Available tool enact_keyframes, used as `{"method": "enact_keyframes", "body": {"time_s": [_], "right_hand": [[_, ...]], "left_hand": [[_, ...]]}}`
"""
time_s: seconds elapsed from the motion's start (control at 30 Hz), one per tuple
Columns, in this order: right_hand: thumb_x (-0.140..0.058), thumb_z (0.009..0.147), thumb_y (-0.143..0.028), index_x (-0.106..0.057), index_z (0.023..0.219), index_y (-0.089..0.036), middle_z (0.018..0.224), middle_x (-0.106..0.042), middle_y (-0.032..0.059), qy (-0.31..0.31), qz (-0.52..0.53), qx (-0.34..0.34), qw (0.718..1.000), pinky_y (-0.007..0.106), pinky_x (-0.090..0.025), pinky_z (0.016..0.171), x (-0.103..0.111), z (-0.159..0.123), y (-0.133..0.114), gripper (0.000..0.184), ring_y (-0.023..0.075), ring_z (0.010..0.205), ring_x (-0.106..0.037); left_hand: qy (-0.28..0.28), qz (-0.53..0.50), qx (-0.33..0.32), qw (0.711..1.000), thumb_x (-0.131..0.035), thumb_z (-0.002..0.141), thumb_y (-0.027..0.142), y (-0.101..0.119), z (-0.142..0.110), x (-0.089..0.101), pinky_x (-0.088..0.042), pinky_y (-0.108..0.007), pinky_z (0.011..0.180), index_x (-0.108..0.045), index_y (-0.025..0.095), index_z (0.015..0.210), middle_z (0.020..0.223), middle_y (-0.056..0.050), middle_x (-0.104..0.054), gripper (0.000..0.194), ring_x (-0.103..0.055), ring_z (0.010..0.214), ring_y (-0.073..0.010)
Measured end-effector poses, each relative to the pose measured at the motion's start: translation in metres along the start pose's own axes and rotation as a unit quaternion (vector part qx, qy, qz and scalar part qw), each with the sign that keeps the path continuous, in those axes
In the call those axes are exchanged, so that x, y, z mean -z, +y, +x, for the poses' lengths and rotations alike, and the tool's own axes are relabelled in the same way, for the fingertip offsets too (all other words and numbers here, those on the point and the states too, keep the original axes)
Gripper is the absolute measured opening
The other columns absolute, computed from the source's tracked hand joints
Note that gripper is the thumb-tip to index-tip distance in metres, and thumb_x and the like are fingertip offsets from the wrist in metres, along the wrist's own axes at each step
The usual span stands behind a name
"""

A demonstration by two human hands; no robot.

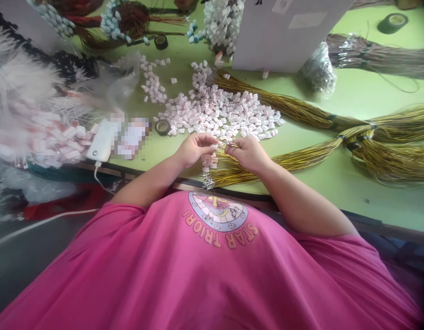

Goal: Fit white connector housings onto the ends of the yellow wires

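head camera: the person's left hand (194, 150) has its thumb and index finger closed together on a small white connector (214, 146), just above a little cluster of pale connectors (209, 162) near the tabletop's (336, 192) near edge. facing it, the right hand (249, 153) has its fingers closed around the ends of a few yellow wires (232, 145); exactly how many i can't tell. the two sets of fingertips are close together. beneath the hands, a bundle of yellow and dark wires (301, 155) runs off to the right, its silvery tips (208, 181) by the edge. beyond the hands spreads a loose pile of white connectors (219, 110), with a roll of dark tape (162, 127) beside it and a white power bank (103, 140) further left, a cable plugged into it.
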State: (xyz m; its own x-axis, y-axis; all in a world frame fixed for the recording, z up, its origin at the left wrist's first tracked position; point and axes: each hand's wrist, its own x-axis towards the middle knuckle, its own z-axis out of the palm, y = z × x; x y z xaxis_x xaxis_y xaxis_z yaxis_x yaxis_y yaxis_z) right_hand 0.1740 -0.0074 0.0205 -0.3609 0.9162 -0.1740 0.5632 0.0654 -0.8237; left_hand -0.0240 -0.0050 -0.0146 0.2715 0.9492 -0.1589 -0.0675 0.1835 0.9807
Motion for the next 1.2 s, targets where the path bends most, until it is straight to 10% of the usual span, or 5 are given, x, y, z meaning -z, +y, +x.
{"method": "enact_keyframes", "body": {"time_s": [0.73, 1.0, 1.2], "right_hand": [[-0.055, 0.077, -0.038, -0.057, 0.064, -0.016, 0.058, -0.043, -0.0029, -0.019, -0.011, -0.008, 1.0, 0.027, -0.032, 0.059, -0.01, 0.003, 0.008, 0.026, 0.011, 0.06, -0.038], [-0.061, 0.075, -0.037, -0.061, 0.065, -0.017, 0.064, -0.055, 0.0006, 0.05, 0.023, 0.038, 0.998, 0.029, -0.035, 0.064, 0.0, 0.002, 0.01, 0.022, 0.0141, 0.068, -0.048], [-0.057, 0.076, -0.033, -0.062, 0.064, -0.016, 0.056, -0.052, -0.0013, -0.002, 0.052, 0.032, 0.998, 0.028, -0.034, 0.059, -0.001, 0.002, 0.008, 0.022, 0.011, 0.057, -0.045]], "left_hand": [[-0.006, 0.207, -0.128, 0.97, -0.067, 0.076, 0.028, 0.0, -0.011, -0.016, -0.048, -0.025, 0.063, -0.068, 0.014, 0.076, 0.081, -0.004, -0.063, 0.014, -0.06, 0.068, -0.0112], [0.003, 0.502, -0.035, 0.864, -0.061, 0.078, 0.02, 0.041, -0.014, 0.054, -0.046, -0.033, 0.08, -0.07, 0.016, 0.095, 0.101, -0.009, -0.065, 0.019, -0.059, 0.078, -0.0161], [-0.024, 0.57, -0.019, 0.821, -0.061, 0.078, 0.027, 0.018, -0.012, 0.059, -0.044, -0.035, 0.078, -0.068, 0.018, 0.087, 0.092, -0.009, -0.061, 0.015, -0.057, 0.081, -0.02]]}}
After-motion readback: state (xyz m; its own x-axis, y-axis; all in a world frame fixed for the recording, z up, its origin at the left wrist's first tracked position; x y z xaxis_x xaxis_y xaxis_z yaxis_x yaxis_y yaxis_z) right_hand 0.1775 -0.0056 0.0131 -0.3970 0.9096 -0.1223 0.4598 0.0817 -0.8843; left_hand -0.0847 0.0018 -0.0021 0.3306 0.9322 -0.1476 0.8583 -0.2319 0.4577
